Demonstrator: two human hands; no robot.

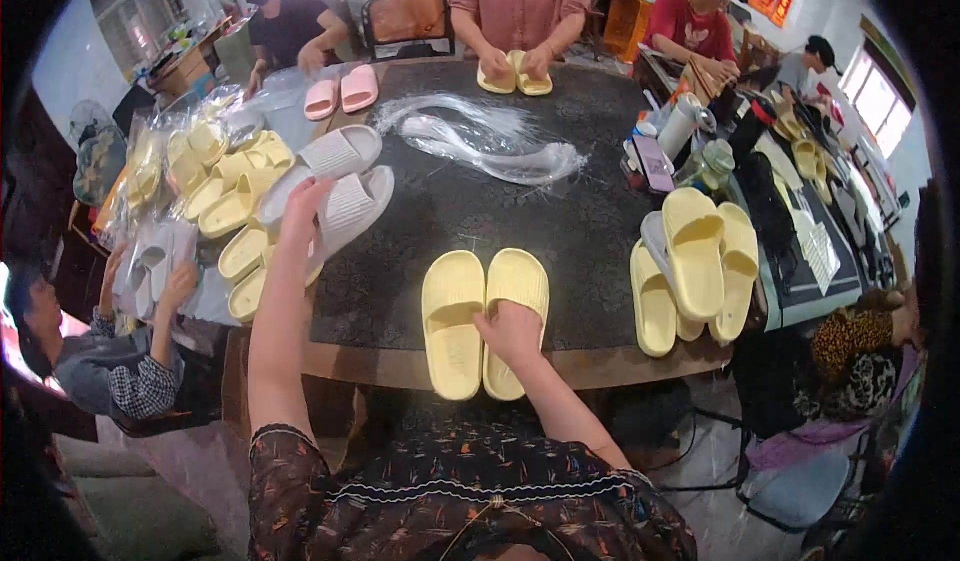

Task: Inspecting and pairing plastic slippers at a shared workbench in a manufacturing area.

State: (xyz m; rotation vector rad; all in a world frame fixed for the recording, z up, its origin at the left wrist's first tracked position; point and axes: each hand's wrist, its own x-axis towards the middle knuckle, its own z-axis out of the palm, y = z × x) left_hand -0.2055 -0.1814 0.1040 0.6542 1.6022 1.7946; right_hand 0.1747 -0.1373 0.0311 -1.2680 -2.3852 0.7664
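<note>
Workroom, several people around a dark-topped table (590, 251) with a paler brown edge. Landmark: bundle of clear, glossy strands (520, 166) lying loose on the tabletop.

Near yellow pair (452, 351): on the wearer's side of the bundle, at the near edge. Slippers side by side, soles down, toes toward the bundle. Right hand (512, 333): at the right slipper of this pair, fingers passing into the opening by the strap, thumb toward the neighbouring slipper. Fingertips hidden; how far they close cannot be told.

Left hand (305, 209): arm extended, touching two grey slippers (360, 206) left of the bundle. Fingers appear partly bent, though the contact is small and poorly seen; cannot tell whether the hold is firm.

Pink slippers (359, 89): beyond the bundle, to its left. Loose yellow slippers (228, 211) and clear bags of slippers (145, 171): farther left of the bundle, past the grey ones. Phone (652, 166) and glass jar (710, 166): right of the bundle. Yellow stack (693, 261), one grey slipper among it: also right of the bundle, nearer the wearer. Co-worker (520, 1): directly beyond the bundle, both hands on another yellow pair (534, 83).
</note>
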